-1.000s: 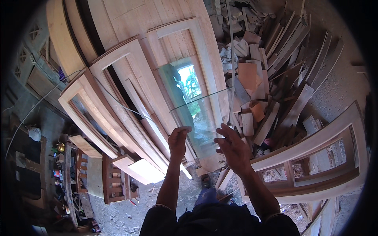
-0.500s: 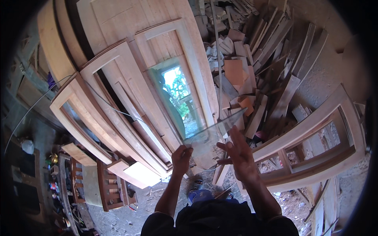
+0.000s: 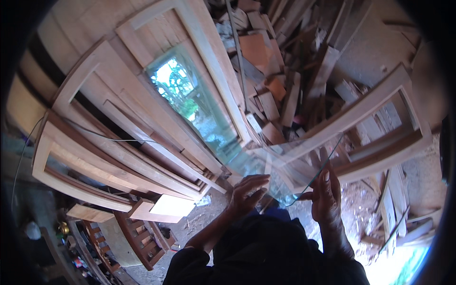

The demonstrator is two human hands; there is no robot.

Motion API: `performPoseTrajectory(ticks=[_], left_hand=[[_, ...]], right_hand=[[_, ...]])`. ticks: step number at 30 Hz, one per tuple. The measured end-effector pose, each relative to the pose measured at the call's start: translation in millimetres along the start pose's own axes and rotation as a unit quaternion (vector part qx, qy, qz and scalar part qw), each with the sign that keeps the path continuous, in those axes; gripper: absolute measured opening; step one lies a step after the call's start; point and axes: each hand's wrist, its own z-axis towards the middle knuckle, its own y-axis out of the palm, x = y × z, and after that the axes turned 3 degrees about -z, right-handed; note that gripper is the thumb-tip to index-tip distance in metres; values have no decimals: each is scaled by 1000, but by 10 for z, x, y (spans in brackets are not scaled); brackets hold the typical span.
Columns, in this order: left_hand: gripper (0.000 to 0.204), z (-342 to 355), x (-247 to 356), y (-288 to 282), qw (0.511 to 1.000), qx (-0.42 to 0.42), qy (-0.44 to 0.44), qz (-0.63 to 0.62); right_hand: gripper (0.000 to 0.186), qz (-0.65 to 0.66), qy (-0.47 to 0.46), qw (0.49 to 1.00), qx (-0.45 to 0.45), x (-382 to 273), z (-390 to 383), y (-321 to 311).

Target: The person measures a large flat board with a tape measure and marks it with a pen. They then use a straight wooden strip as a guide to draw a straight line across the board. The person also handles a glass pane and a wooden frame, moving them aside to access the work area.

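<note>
A clear glass pane (image 3: 297, 164) is held tilted in front of me, its green edge catching light on the right. My right hand (image 3: 327, 192) grips that edge, thumb on one face and fingers on the other. My left hand (image 3: 248, 194) is by the pane's lower left side, its fingers curved and apart; whether the fingertips touch the glass is hard to tell. Beyond the left hand, a greenish glass sheet (image 3: 209, 135) reflecting trees and sky lies against a wooden door frame (image 3: 194, 28).
More wooden door frames (image 3: 71, 78) lean in a row at left, with a thin cable (image 3: 109, 139) across them. Scrap wood (image 3: 270, 102) is heaped at the far side. At right stands another frame (image 3: 418, 128). A slatted wooden piece (image 3: 137, 240) lies lower left.
The pane has swung to the right and turned, so its edge now slants by my right hand. My left hand has come off its near corner and its fingers have spread. The view has shifted.
</note>
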Motion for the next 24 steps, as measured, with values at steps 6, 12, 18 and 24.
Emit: performPoseTrajectory(ticks=[6, 12, 18, 24], left_hand=[[47, -396, -626, -47, 981, 77, -180, 9], [81, -980, -2290, -168, 628, 312, -648, -298], [93, -1504, -3300, 20, 496, 326, -653, -471], [72, -1350, -3473, 316, 431, 373, -597, -565]], right_hand=[[80, -85, -26, 993, 83, 8, -232, -40], [74, -74, 64, 978, 185, -75, -479, -98], [76, -6, 98, 978, 182, -123, -555, -231], [71, 20, 137, 976, 169, -114, -527, -321]])
